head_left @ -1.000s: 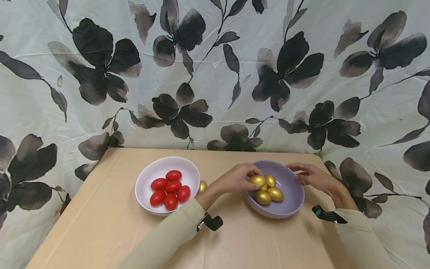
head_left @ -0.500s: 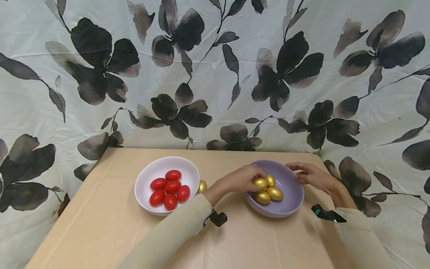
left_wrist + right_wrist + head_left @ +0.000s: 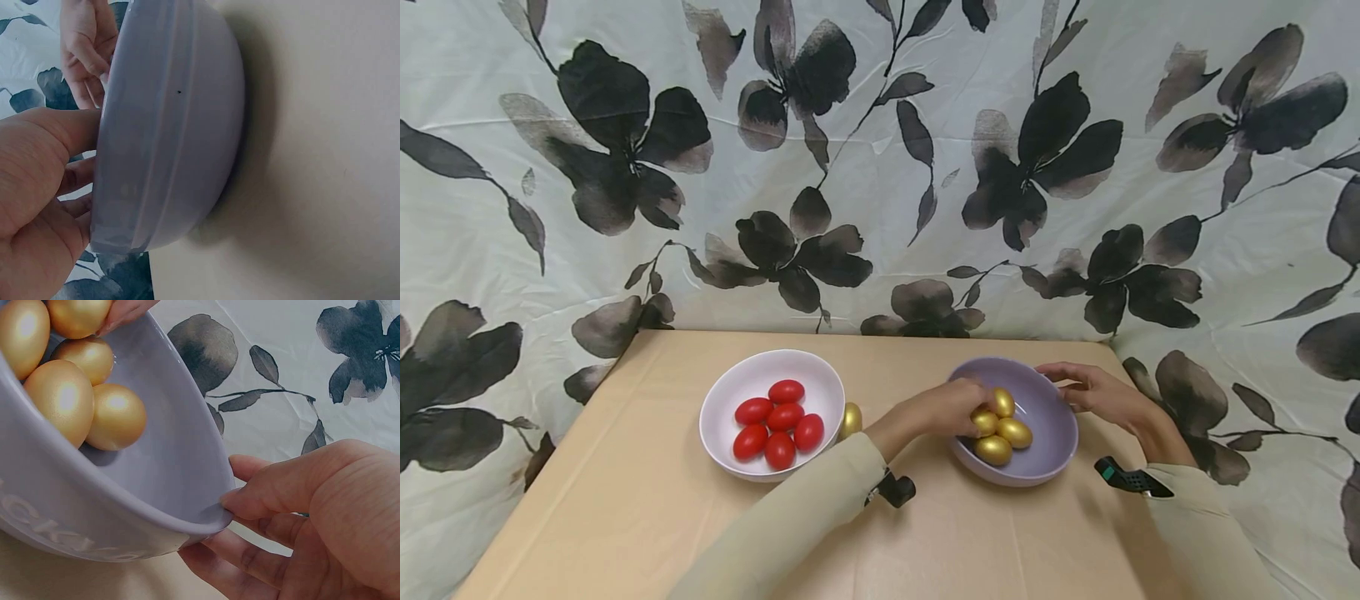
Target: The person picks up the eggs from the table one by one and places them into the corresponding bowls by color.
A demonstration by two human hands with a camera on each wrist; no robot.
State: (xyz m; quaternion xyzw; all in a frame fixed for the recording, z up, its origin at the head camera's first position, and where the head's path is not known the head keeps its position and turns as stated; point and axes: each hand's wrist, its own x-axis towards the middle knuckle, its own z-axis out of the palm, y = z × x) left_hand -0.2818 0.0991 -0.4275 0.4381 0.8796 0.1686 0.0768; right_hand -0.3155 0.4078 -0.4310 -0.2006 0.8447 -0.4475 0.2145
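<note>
My left hand [image 3: 951, 408] reaches over the near-left rim of the purple bowl [image 3: 1052, 437], its fingers curled around a golden egg [image 3: 984, 421]. In the right wrist view, its fingertips [image 3: 128, 311] touch the far side of an egg [image 3: 78, 315]; the thumb's contact is hidden. Several more golden eggs [image 3: 1015, 432] lie heaped in the bowl. My right hand [image 3: 1097, 400] holds the bowl's right rim, with the thumb inside and fingers beneath, as the right wrist view shows. From the left wrist, mostly the bowl's outer wall [image 3: 181, 137] shows.
To the left stands a white bowl [image 3: 718, 417] with several red eggs [image 3: 786, 416] in it. One golden egg [image 3: 851, 421] lies on the tan tabletop [image 3: 647, 467] against its right side. A floral cloth [image 3: 910, 208] hangs behind the table.
My left hand has shifted slightly right and lower into the purple bowl, and the golden eggs under it have moved a little. The right hand stays at the rim.
</note>
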